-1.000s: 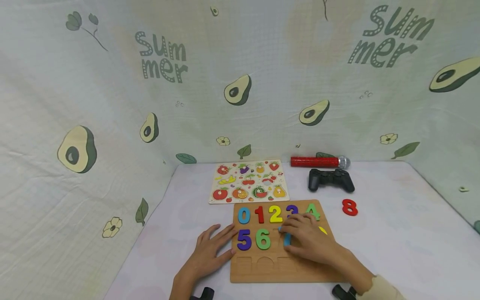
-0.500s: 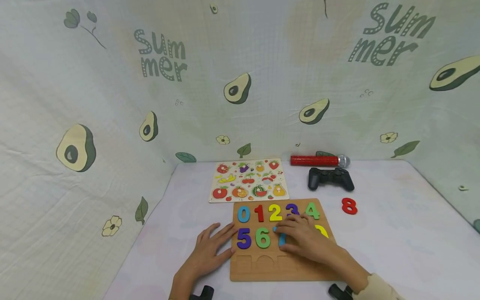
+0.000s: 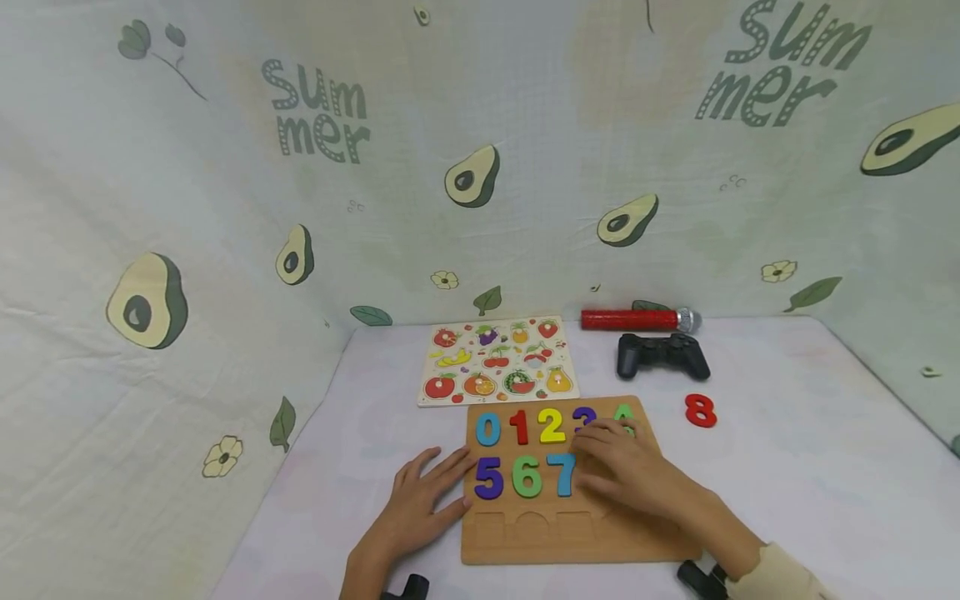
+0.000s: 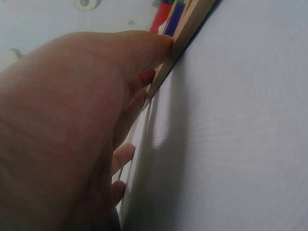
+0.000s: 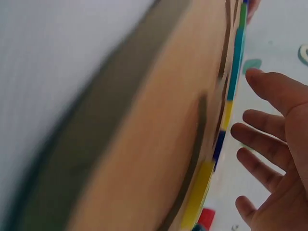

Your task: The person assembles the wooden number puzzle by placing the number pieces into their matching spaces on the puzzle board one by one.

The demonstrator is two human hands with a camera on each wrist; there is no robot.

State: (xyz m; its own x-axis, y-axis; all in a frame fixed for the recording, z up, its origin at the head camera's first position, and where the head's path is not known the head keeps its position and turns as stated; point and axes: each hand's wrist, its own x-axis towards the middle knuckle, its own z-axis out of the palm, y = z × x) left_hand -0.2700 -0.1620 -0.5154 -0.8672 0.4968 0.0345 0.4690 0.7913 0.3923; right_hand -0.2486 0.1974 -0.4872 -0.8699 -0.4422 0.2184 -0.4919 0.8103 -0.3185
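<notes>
A wooden number board [image 3: 525, 542] lies on the table with coloured digits in it. My left hand [image 3: 416, 512] rests at its left edge, fingers spread and tips touching the wood; in the left wrist view the thumb [image 4: 154, 45] is against the board's side. My right hand [image 3: 637, 471] is over the board's right part, fingers extended and holding nothing. Just left of its fingertips sits the blue number 7 [image 3: 562, 473], beside the green 6 [image 3: 527, 477] and purple 5 [image 3: 489, 477]. A yellow piece [image 5: 197, 195], hidden by the hand in the head view, shows in the right wrist view.
A red number 8 [image 3: 701, 411] lies on the table right of the board. Behind are a fruit puzzle board [image 3: 498, 362], a black game controller [image 3: 663, 357] and a red microphone [image 3: 637, 320]. A printed cloth [image 3: 525, 125] hangs behind the table.
The right hand slid the blue 7 slightly left, then let go of it and moved right, uncovering it. The left hand stays in place.
</notes>
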